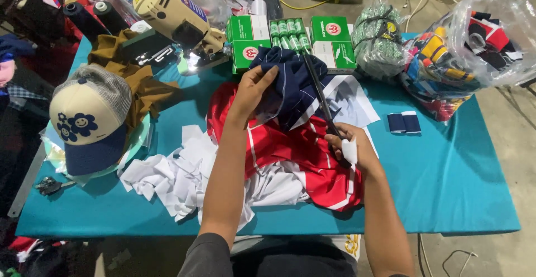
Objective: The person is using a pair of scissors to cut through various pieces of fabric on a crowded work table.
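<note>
The person's left hand is pinched shut on a fold of navy blue fabric, lifting it off the heap in the middle of the teal table. The right hand is closed around the handles of long black scissors, a strip of white wrap on one finger, with the blades laid up along the navy cloth. Beneath lies a red and white striped garment, and white fabric scraps spill toward the near left edge. The cloth looks thin, light and limp; it would sag and slide under a blade unless pulled taut, so holding it close beside the cut line seems wisest. Off to the left a cream and navy cap rests near a cream electric cloth cutter; green boxes stand behind.
</note>
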